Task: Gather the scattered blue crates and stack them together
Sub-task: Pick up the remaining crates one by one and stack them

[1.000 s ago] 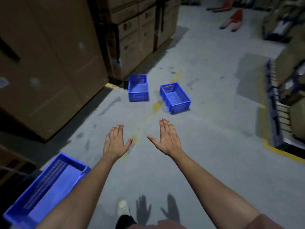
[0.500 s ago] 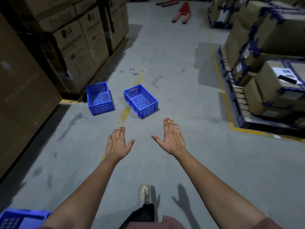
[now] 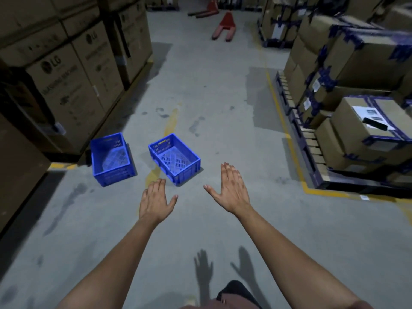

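Two empty blue crates stand upright on the grey warehouse floor ahead of me. The left crate [image 3: 110, 159] sits close to a stack of brown cartons. The right crate [image 3: 174, 159] lies turned at an angle over a worn yellow floor line. My left hand [image 3: 155, 201] hovers palm down just short of the right crate's near corner, fingers spread, holding nothing. My right hand [image 3: 231, 189] is stretched out to the right of that crate, also open and empty. Neither hand touches a crate.
Tall stacks of brown cartons [image 3: 73, 90] line the left side. Pallets of taped boxes [image 3: 356, 112] stand behind a yellow line on the right. A red pallet jack [image 3: 225, 27] is parked far down the aisle. Open floor lies between.
The view has swung right and moved forward, so both crates look nearer and larger. A third blue crate at the lower left has dropped out of view. Both hands stay open and empty.
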A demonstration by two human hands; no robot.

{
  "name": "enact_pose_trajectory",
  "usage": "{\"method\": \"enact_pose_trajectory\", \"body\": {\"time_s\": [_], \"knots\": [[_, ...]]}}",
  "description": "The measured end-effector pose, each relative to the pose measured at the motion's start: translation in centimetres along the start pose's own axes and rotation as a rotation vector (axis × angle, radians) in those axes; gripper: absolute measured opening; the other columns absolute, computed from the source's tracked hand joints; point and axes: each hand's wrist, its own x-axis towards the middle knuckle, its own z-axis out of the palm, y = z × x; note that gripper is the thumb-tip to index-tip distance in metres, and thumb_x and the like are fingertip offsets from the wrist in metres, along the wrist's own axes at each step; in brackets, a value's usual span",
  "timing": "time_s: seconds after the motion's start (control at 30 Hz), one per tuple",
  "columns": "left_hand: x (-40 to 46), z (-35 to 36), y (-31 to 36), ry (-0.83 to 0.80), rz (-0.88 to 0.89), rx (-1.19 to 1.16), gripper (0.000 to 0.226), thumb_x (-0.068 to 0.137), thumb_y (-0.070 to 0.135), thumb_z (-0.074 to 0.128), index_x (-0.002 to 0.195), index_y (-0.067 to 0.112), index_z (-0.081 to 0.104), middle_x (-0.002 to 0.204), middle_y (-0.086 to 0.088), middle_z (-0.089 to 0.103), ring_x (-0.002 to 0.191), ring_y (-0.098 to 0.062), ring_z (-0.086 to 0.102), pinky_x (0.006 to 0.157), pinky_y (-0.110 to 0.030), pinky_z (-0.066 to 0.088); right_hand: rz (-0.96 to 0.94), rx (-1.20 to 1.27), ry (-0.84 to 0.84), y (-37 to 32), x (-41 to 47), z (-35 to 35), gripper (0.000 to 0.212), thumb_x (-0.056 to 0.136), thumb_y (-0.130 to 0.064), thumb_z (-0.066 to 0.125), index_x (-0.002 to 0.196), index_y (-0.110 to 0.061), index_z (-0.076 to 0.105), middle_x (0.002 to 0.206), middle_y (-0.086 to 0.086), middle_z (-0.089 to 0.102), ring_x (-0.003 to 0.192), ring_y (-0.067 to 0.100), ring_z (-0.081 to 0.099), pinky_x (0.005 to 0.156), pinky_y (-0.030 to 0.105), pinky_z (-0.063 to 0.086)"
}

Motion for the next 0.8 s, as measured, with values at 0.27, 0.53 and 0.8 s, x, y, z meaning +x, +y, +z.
{"method": "enact_pose_trajectory", "body": {"time_s": [0.27,0.53,0.8], "knots": [[11.3,2.2,3.7,-0.033,0.003,0.037,0.085,0.094,0.067,0.049,0.157,0.011,0.042,0.155,-0.010,0.050,0.143,-0.030,0.044,0.116,-0.048,0.039,0.012,0.032,-0.014,5.5,11.7,0.9,0.106,0.098,-0.084,0.033,0.170,-0.007,0.016,0.178,0.012,0.018,0.164,0.029,0.014,0.134,0.041,0.004],[26.4,3.5,11.7,-0.026,-0.016,0.066,0.089,0.090,0.068,0.040,0.155,0.009,0.047,0.153,-0.011,0.054,0.141,-0.033,0.050,0.112,-0.051,0.045,-0.054,0.055,-0.026,13.3,27.0,-1.2,0.107,0.098,-0.084,0.034,0.170,-0.008,0.015,0.178,0.011,0.016,0.165,0.029,0.014,0.133,0.039,0.002],[38.6,3.8,19.1,0.021,-0.131,-0.020,0.090,0.094,0.071,0.038,0.162,0.011,0.037,0.157,-0.009,0.047,0.146,-0.032,0.042,0.118,-0.050,0.039,-0.154,0.040,-0.045,18.6,41.2,-3.8,0.106,0.099,-0.084,0.033,0.171,-0.008,0.014,0.179,0.011,0.015,0.165,0.029,0.012,0.133,0.040,0.003]]}}
